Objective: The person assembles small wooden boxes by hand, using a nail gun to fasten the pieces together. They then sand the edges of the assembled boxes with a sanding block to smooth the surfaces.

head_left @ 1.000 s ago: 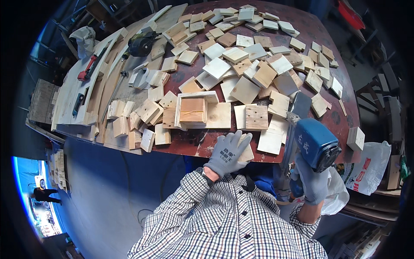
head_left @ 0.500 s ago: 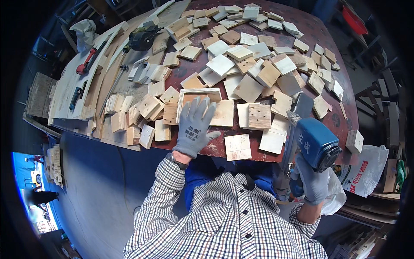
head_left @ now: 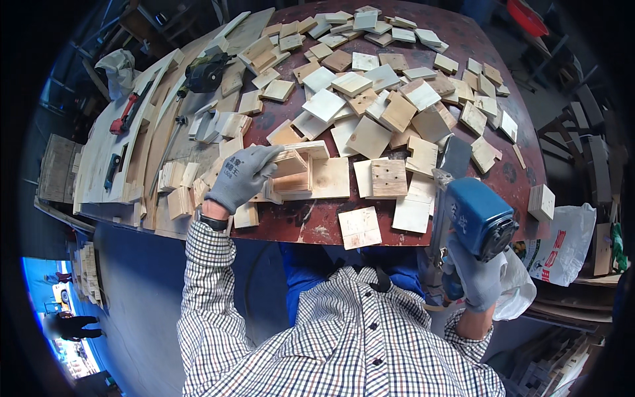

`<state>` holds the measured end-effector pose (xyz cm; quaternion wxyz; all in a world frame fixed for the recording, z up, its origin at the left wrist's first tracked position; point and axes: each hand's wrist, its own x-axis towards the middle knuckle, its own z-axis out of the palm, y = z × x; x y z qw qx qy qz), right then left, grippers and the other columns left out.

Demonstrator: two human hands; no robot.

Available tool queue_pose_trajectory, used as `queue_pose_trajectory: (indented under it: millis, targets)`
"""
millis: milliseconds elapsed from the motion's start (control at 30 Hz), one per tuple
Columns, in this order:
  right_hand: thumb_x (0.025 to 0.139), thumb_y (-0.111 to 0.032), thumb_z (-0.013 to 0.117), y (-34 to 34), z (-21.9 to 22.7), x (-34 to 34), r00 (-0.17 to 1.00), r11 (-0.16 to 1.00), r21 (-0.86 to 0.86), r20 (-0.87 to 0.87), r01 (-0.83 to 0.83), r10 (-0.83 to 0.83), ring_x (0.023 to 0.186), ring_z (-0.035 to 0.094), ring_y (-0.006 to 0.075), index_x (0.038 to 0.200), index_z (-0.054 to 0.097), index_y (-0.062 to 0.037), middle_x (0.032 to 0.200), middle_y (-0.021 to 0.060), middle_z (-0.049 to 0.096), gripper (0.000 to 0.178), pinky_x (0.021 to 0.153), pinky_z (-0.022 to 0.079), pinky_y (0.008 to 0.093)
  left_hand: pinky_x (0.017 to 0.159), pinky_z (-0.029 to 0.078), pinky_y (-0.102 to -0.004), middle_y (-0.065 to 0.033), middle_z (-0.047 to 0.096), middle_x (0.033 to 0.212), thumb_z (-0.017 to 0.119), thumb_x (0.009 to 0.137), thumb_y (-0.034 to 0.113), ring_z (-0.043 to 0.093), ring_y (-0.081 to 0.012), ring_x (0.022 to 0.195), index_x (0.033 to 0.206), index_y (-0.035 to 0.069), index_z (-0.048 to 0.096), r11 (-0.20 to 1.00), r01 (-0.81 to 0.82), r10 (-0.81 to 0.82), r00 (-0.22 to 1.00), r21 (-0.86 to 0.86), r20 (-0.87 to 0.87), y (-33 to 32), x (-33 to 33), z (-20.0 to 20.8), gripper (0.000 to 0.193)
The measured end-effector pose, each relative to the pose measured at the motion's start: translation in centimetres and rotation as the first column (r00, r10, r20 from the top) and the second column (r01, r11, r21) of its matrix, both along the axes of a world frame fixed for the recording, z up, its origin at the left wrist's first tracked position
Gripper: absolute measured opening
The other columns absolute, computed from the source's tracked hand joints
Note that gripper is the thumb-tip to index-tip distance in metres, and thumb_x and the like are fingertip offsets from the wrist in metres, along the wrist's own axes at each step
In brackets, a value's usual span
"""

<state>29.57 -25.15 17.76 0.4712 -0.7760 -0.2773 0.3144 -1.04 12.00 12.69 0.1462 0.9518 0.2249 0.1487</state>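
Wooden box, small and open, plain wood (head_left: 297, 183): lies near the front edge of the red table (head_left: 301, 228), left of its middle, with a flat board reaching out to its right.

Left hand, grey glove (head_left: 241, 175): fingers drawn close together, tips at the box's upper left edge; whether the thumb and fingers pinch the wood, cannot tell. Dark wristband (head_left: 213, 222) at the wrist.

Right hand, grey glove (head_left: 479, 278): fingers wrapped around the handle of a blue power tool (head_left: 481, 215), held at the table's front edge, right of the box.

Square block, pale (head_left: 360, 228): flat at the front edge, between box and tool, touching neither.

Block with dark holes (head_left: 389, 178): lies on a paler piece, right of the box.

Wooden blocks, many (head_left: 368, 137): heaped and overlapping behind the box, spread toward the far edge.

Single block (head_left: 542, 202): at the right edge.

Plywood sheets (head_left: 106, 149), left: bearing a red-and-black tool (head_left: 124, 119) and a small teal tool (head_left: 114, 169).

White plastic bag, red print (head_left: 570, 245): beyond the table, right.

Red basin (head_left: 527, 18): far right, background.
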Motion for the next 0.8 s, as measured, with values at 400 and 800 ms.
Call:
queue_pose_trajectory:
  millis: [400, 800]
  targets:
    - [0.091, -0.011, 0.079, -0.1, 0.6, -0.4, 1.000, 0.999, 0.038, -0.009, 0.011, -0.011, 0.096, 0.072, 0.0214, 0.126, 0.066, -0.0023, 0.111, 0.0103, 0.074, 0.038, 0.085, 0.058, 0.0380, 0.110, 0.043, -0.0461, -0.0135, 0.060, 0.139, 0.067, 0.098, 0.026, 0.055, -0.0344, 0.128, 0.130, 0.012, 0.071, 0.971, -0.189, 0.194, 0.981, 0.144, -0.024, 1.3, 1.6, -4.2, 0.035]
    - [0.091, -0.008, 0.078, 0.9, 0.8, -0.5, 0.996, 0.999, 0.047, -0.088, 0.025, -0.021, 0.067, 0.068, 0.0132, 0.119, 0.068, -0.0025, 0.090, 0.0066, 0.073, 0.030, 0.059, 0.054, 0.0302, 0.127, 0.018, -0.0598, -0.0253, 0.035, 0.165, 0.052, 0.101, 0.063, 0.033, -0.0448, 0.153, 0.158, 0.002, 0.041, 0.925, -0.170, 0.252, 0.944, 0.339, -0.213, -5.8, 0.3, -8.4, 0.084]
